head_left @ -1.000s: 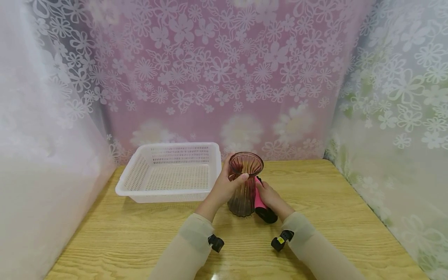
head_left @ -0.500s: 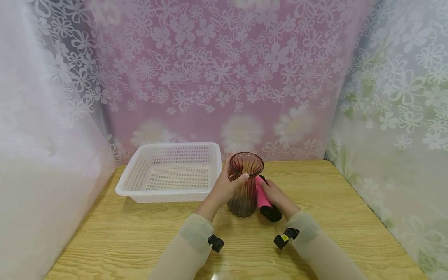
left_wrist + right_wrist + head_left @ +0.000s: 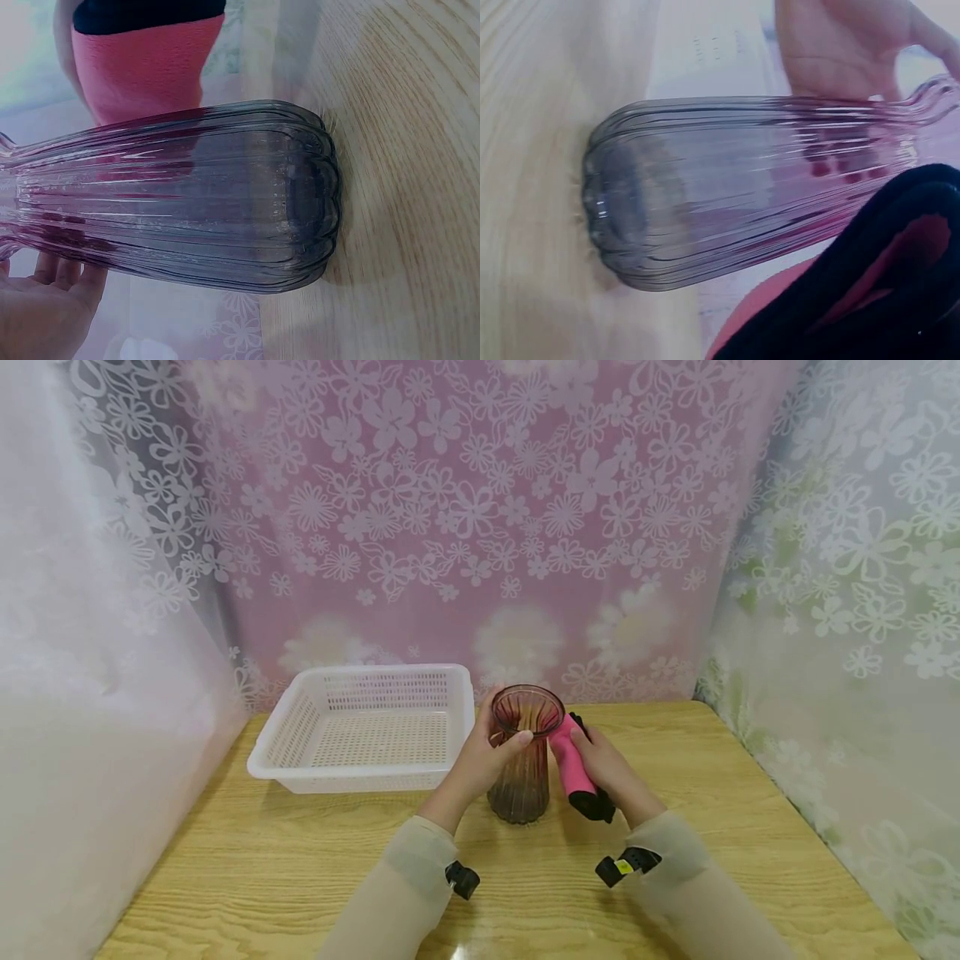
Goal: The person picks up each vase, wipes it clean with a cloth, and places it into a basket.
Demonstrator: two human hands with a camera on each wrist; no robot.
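Note:
A ribbed glass vase (image 3: 523, 760) with a pink-tinted flared mouth stands upright on the wooden table (image 3: 720, 793). My left hand (image 3: 487, 760) grips its neck just under the rim. My right hand (image 3: 611, 772) holds a pink and black cylindrical object (image 3: 576, 770) tilted, its upper pink end beside the vase's rim. In the left wrist view the vase (image 3: 180, 202) fills the frame with the pink object (image 3: 142, 67) behind it. The right wrist view shows the vase (image 3: 735, 187), the left hand's palm (image 3: 840, 45) and the object's black end (image 3: 885, 277).
A white perforated plastic basket (image 3: 300, 727) sits on the table to the left of the vase, with nothing in it. Floral curtains enclose the table on the left, back and right. Small black clips (image 3: 461, 878) hang at both wrists.
My right hand has lifted the pink and black object off the table and raised its pink end up to the vase's rim. The left hand and vase have stayed put.

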